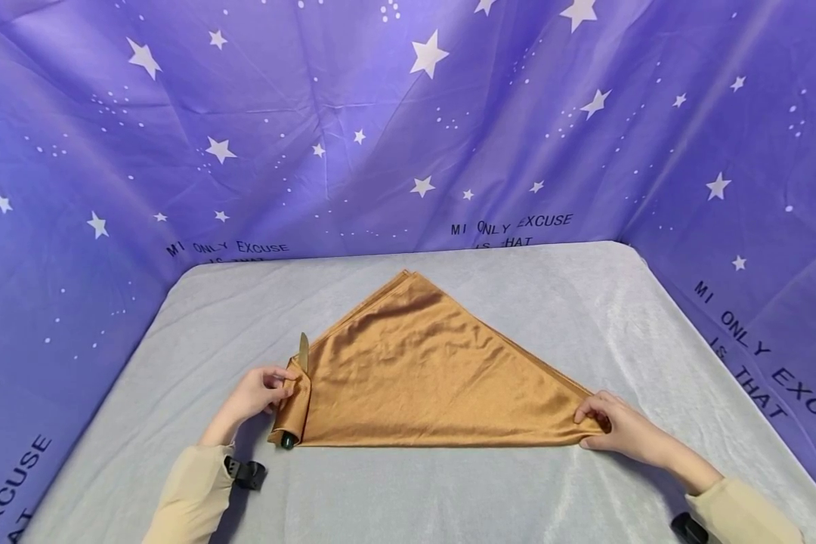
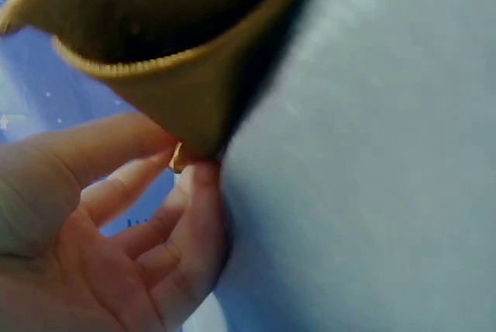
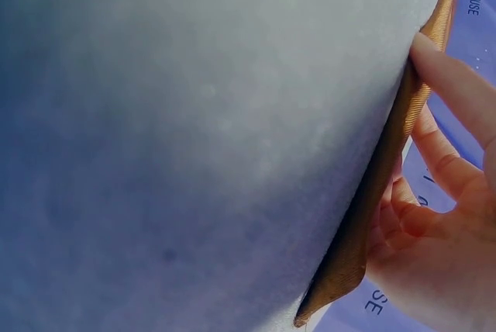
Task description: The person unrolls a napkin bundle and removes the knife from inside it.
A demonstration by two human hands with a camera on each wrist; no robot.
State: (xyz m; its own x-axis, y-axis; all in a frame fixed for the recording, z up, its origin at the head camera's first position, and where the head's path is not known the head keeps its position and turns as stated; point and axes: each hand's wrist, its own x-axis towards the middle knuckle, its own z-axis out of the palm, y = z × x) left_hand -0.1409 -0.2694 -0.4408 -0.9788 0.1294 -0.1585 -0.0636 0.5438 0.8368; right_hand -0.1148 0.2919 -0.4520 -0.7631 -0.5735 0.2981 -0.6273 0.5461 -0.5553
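A shiny golden-brown cloth (image 1: 408,378) lies folded into a triangle, its peak pointing away from me. At its left end, part of the cloth is rolled round a knife. The knife's brass-coloured blade (image 1: 304,352) sticks out at the top, and a dark green rounded end (image 1: 288,440) shows at the bottom. My left hand (image 1: 255,393) pinches the rolled end; in the left wrist view the thumb and fingers meet at a cloth tip (image 2: 190,134). My right hand (image 1: 622,429) holds the right corner, thumb at the near edge and fingers on the far side of the cloth (image 3: 387,169).
The cloth lies on a table (image 1: 449,499) with a pale grey covering. A purple curtain (image 1: 353,189) with white stars and lettering hangs behind the table and along both sides. Dark straps with wrist cameras sit at both cuffs.
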